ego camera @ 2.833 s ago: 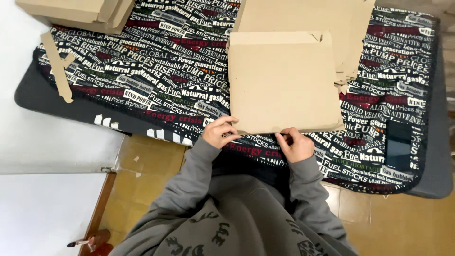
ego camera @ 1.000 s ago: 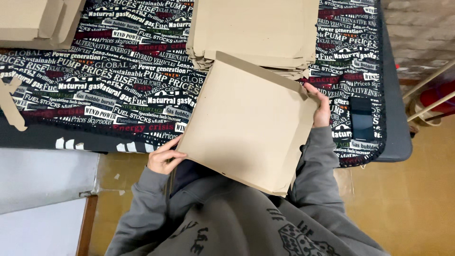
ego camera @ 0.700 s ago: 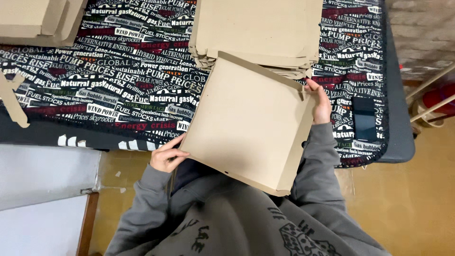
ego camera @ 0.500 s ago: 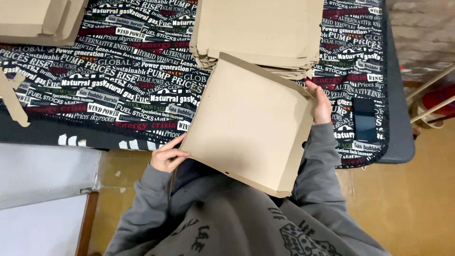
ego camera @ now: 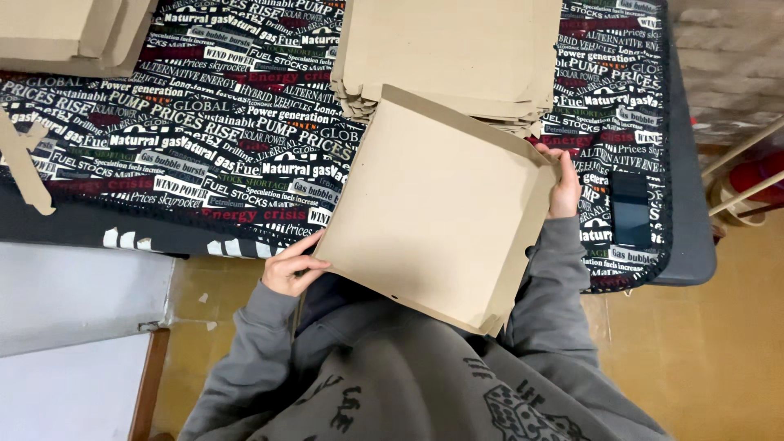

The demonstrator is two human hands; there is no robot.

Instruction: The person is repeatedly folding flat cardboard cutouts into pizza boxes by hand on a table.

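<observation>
I hold a flat square cardboard box (ego camera: 441, 212), tilted like a diamond, above my lap at the table's near edge. My left hand (ego camera: 294, 265) grips its lower left corner. My right hand (ego camera: 563, 184) grips its right corner, where a side flap is folded up. Behind the box, a stack of flat cardboard blanks (ego camera: 449, 49) lies on the table. Grey sleeves cover both my arms.
The table carries a black cloth with printed lettering (ego camera: 204, 139). More folded cardboard (ego camera: 73, 33) sits at the far left, and a cardboard strip (ego camera: 24, 171) lies near the left edge. A dark phone (ego camera: 630, 211) rests at the right. A white surface (ego camera: 73, 327) stands lower left.
Since 2.8 s ago the box has turned from square-on to a diamond tilt, and my right hand moved from its near edge to its right corner. Over the last second it barely moved.
</observation>
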